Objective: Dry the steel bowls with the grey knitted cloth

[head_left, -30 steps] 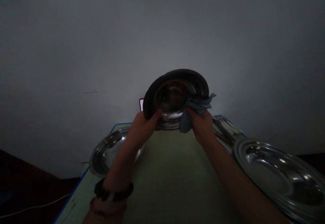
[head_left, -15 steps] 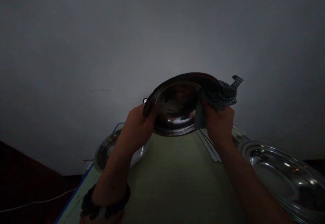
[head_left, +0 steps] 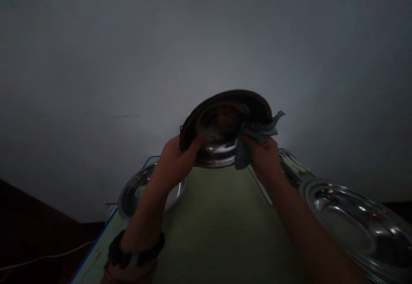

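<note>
I hold a round steel plate [head_left: 222, 125] up in the air above the far end of the green table [head_left: 219, 228], tilted towards me. My left hand [head_left: 175, 159] grips its left rim, fingers curled over the edge. My right hand [head_left: 262, 157] is closed on a checked blue-grey cloth [head_left: 257, 133] and presses it against the plate's right inner side. A dark beaded band sits on my left wrist.
A steel plate [head_left: 141, 187] lies on the table at the left, beside the blue table edge. A stack of steel plates [head_left: 357, 221] lies at the right. Cutlery [head_left: 289, 163] lies behind my right hand. A plain wall rises behind. A white cable [head_left: 41, 258] runs on the dark floor at the left.
The cloth and my right hand moved left and down from the plate's upper right rim onto its inner face. The plate tilted a little more upright.
</note>
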A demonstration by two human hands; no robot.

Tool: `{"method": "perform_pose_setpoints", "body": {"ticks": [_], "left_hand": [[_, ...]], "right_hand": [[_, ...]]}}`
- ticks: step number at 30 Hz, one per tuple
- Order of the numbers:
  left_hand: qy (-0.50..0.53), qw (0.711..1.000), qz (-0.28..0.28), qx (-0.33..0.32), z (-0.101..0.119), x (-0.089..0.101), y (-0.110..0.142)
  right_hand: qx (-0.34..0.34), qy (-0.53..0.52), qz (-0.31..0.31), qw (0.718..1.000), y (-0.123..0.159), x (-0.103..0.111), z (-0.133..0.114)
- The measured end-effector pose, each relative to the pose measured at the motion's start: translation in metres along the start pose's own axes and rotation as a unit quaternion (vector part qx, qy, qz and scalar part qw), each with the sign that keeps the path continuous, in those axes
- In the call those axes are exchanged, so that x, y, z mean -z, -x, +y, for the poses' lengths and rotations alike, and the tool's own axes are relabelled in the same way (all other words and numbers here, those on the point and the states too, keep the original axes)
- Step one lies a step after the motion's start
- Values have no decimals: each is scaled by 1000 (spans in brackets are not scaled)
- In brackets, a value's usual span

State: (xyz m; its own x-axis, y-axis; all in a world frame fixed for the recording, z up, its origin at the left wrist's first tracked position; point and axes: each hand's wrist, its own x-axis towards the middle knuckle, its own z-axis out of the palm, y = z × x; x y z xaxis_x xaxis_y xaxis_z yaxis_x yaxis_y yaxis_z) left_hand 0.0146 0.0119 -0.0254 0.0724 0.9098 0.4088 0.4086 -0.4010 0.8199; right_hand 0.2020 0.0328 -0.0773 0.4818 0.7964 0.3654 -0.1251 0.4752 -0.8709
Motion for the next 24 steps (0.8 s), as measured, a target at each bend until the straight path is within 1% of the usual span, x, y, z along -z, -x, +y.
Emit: {"method": "perform_pose_setpoints", "body": {"ticks": [2, 4, 6, 7, 8, 10, 12, 14, 16, 18, 19, 20, 21, 23, 24], "left_hand": [[-118, 992, -20, -27, 5, 11, 2], [-205, 977, -48, -42, 9, 17, 4], [-246, 966, -62, -53, 11, 18, 5], [-256, 963, -57, -61, 11, 18, 5], [-260, 962, -45, -71, 10, 17, 4], [-247, 965, -8, -86, 9, 14, 2], [-211, 974, 24, -85, 6, 10, -1], [-162, 983, 45, -74, 3, 2, -3], [-95, 991, 67, -60, -2, -12, -3], [19, 996, 85, -28, -6, -30, -1], [102, 991, 87, 5, -8, -40, 0], [186, 978, 89, 43, -9, -50, 2], [246, 963, 87, 71, -10, -57, 3], [300, 945, 75, 107, -10, -65, 4], [298, 946, 57, 117, -10, -65, 4]], "right_hand": [[47, 93, -19, 994, -4, 9, -9], [101, 174, -43, 979, -5, 14, -19], [147, 234, -50, 960, -4, 16, -27], [165, 256, -44, 952, -3, 16, -30], [179, 269, -28, 946, -2, 16, -32], [190, 270, 19, 944, -1, 14, -31], [179, 249, 70, 949, 0, 11, -25], [142, 202, 101, 964, 1, 6, -17], [99, 120, 105, 982, 5, -1, -9], [63, 53, 87, 993, 13, -10, -2], [53, 34, 77, 995, 17, -14, 2], [48, 26, 68, 996, 21, -18, 5], [47, 20, 60, 997, 24, -22, 8], [44, 7, 48, 998, 27, -25, 13], [39, 1, 47, 998, 27, -25, 15]]}}
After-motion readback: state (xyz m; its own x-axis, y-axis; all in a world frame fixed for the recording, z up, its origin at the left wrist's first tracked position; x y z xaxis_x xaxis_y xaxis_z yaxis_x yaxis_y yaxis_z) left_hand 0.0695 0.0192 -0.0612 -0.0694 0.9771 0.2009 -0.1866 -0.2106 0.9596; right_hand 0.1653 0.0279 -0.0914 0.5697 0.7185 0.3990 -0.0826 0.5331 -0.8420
